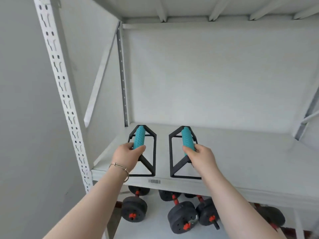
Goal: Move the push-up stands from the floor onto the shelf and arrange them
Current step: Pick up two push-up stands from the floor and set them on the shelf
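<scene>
Two push-up stands with black frames and teal grips rest side by side on the white shelf (241,161), near its front left corner. My left hand (126,155) grips the near end of the left stand (140,138). My right hand (201,156) grips the near end of the right stand (187,138). Both stands point away from me, roughly parallel, with a gap between them. Their bases sit close to the shelf's front edge.
A perforated white upright (63,94) stands at the left. The shelf above (207,7) caps the bay. Several black dumbbells with red collars (183,216) lie on the lower level beneath. A barcode sticker (154,181) marks the front rim.
</scene>
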### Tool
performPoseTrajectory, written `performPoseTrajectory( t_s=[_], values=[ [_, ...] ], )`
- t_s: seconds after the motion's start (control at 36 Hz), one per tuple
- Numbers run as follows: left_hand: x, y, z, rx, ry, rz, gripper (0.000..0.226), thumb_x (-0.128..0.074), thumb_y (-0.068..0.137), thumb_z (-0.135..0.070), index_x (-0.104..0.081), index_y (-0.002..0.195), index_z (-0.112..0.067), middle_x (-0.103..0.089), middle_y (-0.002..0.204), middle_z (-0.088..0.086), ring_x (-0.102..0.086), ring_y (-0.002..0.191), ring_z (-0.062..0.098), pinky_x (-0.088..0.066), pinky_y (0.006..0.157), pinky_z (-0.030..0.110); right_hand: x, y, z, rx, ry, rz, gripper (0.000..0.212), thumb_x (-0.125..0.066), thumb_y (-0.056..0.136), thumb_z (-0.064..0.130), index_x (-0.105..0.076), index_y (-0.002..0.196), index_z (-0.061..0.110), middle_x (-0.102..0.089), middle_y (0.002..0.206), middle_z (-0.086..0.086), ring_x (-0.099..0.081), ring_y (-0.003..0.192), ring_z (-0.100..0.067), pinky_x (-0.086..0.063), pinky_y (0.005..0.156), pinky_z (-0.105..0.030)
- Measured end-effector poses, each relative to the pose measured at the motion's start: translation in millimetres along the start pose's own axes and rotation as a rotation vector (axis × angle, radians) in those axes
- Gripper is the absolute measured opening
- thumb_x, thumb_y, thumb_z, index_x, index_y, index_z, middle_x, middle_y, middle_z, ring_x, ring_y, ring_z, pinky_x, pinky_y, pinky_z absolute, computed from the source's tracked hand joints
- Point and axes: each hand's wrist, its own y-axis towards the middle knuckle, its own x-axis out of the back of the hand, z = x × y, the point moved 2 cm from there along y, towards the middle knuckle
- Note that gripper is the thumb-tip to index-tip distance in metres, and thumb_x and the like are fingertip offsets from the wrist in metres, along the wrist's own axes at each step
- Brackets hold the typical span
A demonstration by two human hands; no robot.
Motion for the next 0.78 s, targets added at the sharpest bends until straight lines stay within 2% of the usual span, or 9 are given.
performPoseTrajectory(
  t_s=[0.06,0.11,0.25,0.33,0.44,0.53,0.58,0.69,0.78],
  values=[
    [2,31,7,0.01,-0.024,0.026,0.022,-0.066,0.08,-0.035,-0.065,0.072,-0.015,-0.058,0.058,0.0,-0.048,0.05,0.016,-0.039,0.05,0.027,-23,20,6,-0.025,-0.008,-0.012,0.029,-0.066,0.084,0.03,-0.061,0.074,0.003,-0.047,0.054,0.003,-0.047,0.038,-0.001,-0.036,0.056,-0.028],
    [4,63,13,0.018,-0.028,0.047,0.025,-0.067,0.08,-0.033,-0.068,0.077,-0.008,-0.057,0.055,-0.001,-0.046,0.049,0.015,-0.036,0.048,0.024,-45,40,11,-0.057,-0.016,-0.033,0.029,-0.066,0.083,0.029,-0.055,0.066,0.008,-0.044,0.051,0.005,-0.045,0.036,-0.001,-0.033,0.056,-0.029],
    [-1,135,35,0.05,-0.002,0.101,0.03,-0.064,0.078,-0.036,-0.068,0.075,-0.007,-0.064,0.061,0.002,-0.053,0.055,0.018,-0.04,0.054,0.026,-91,87,12,-0.123,-0.04,-0.087,0.03,-0.065,0.081,0.028,-0.046,0.062,0.015,-0.043,0.05,0.007,-0.049,0.044,-0.006,-0.032,0.056,-0.028],
    [-7,167,51,0.077,0.006,0.138,0.028,-0.064,0.079,-0.037,-0.066,0.071,-0.01,-0.067,0.063,0.001,-0.055,0.057,0.017,-0.04,0.054,0.026,-114,104,7,-0.159,-0.076,-0.089,0.029,-0.064,0.081,0.029,-0.047,0.061,0.016,-0.048,0.05,0.008,-0.053,0.053,-0.013,-0.033,0.055,-0.028],
    [-17,194,70,0.108,-0.008,0.18,0.027,-0.065,0.081,-0.038,-0.065,0.07,-0.013,-0.067,0.063,0.0,-0.058,0.058,0.016,-0.042,0.054,0.026,-135,120,-2,-0.203,-0.116,-0.078,0.029,-0.063,0.082,0.028,-0.047,0.06,0.017,-0.046,0.04,0.013,-0.052,0.049,-0.009,-0.035,0.055,-0.027],
    [-21,208,82,0.122,-0.016,0.201,0.027,-0.066,0.081,-0.037,-0.063,0.067,-0.014,-0.064,0.06,-0.002,-0.056,0.056,0.014,-0.039,0.052,0.025,-147,130,-9,-0.23,-0.127,-0.081,0.028,-0.062,0.084,0.029,-0.05,0.062,0.016,-0.046,0.04,0.013,-0.052,0.041,0.0,-0.036,0.054,-0.026],
    [-23,215,88,0.119,-0.012,0.219,0.027,-0.066,0.081,-0.036,-0.062,0.067,-0.014,-0.063,0.059,-0.002,-0.054,0.054,0.014,-0.037,0.051,0.025,-154,135,-13,-0.243,-0.133,-0.087,0.028,-0.061,0.085,0.029,-0.051,0.062,0.016,-0.046,0.04,0.013,-0.05,0.04,-0.001,-0.035,0.053,-0.026],
    [-24,227,97,0.108,0.009,0.253,0.026,-0.066,0.081,-0.036,-0.064,0.071,-0.013,-0.062,0.06,-0.002,-0.053,0.055,0.013,-0.037,0.05,0.025,-165,143,-18,-0.256,-0.158,-0.092,0.025,-0.061,0.085,0.03,-0.057,0.065,0.015,-0.054,0.052,0.008,-0.057,0.054,-0.012,-0.036,0.054,-0.026],
    [-27,232,103,0.114,0.007,0.264,0.027,-0.067,0.081,-0.037,-0.067,0.076,-0.01,-0.065,0.063,0.0,-0.056,0.057,0.014,-0.04,0.052,0.025,-168,146,-22,-0.263,-0.177,-0.094,0.026,-0.06,0.086,0.032,-0.057,0.068,0.013,-0.054,0.054,0.006,-0.056,0.055,-0.013,-0.036,0.054,-0.027]
  ],
)
